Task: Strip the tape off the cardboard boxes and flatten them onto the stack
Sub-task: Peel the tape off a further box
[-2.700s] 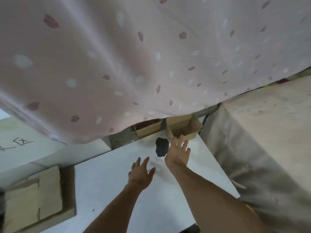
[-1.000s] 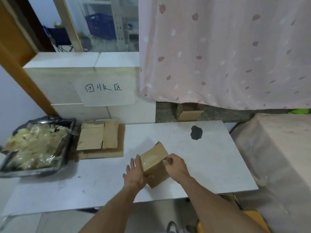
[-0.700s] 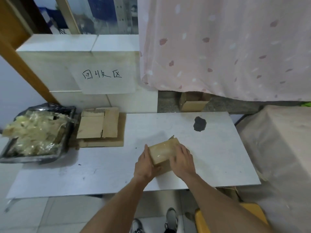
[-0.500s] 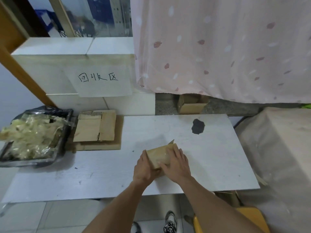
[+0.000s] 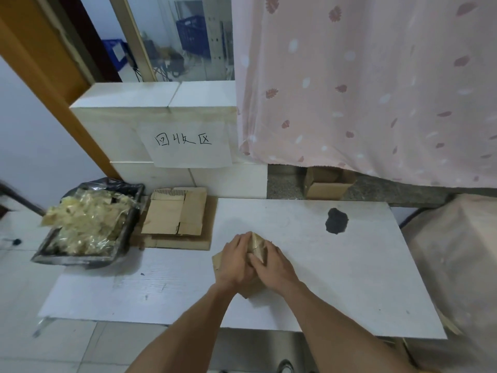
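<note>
since half a second ago both hands have closed over the box [image 5: 255,244]: left hand [image 5: 235,261] grips it, right hand [image 5: 271,262] pinches its top, probably seeking tape; stack [image 5: 174,216] waits at ten o'clock.

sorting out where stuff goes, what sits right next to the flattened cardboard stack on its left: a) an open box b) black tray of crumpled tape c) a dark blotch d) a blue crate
b, the black tray of crumpled tape lies just left of the flattened cardboard stack.
</note>
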